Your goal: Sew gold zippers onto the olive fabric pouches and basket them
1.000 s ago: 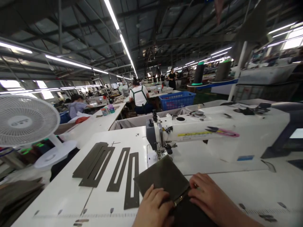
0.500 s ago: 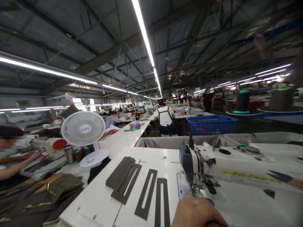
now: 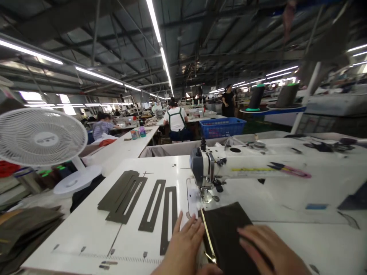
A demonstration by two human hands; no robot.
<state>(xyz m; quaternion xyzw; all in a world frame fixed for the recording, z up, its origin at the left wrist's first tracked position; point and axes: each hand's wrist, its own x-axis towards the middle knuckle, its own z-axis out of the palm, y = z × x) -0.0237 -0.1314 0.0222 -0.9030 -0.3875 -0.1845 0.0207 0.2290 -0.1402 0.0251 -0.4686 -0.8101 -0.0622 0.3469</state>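
Observation:
A dark olive fabric piece (image 3: 228,225) with a gold-toothed zipper (image 3: 208,238) along its left side lies on the sewing machine bed, its far edge just short of the presser foot (image 3: 205,195). My left hand (image 3: 185,244) rests flat at the zipper's left edge, fingers spread. Over the right part of the fabric is my right hand (image 3: 271,248), its fingers stretched out to the left and slightly blurred. A gold zipper pull (image 3: 210,258) shows between the hands. The sewing machine (image 3: 200,166) stands directly beyond them.
Slotted dark templates (image 3: 151,206) and stacked flat pieces (image 3: 122,196) lie on the white table to the left. Pink-handled snips (image 3: 292,170) rest on the machine arm. A white fan (image 3: 46,137), dark garments (image 3: 25,236) and a blue crate (image 3: 222,128) stand around. Several people work farther off.
My view has swung right and down. Earlier only one hand showed at the bottom edge; now both hands and the zippered fabric are in sight by the needle area.

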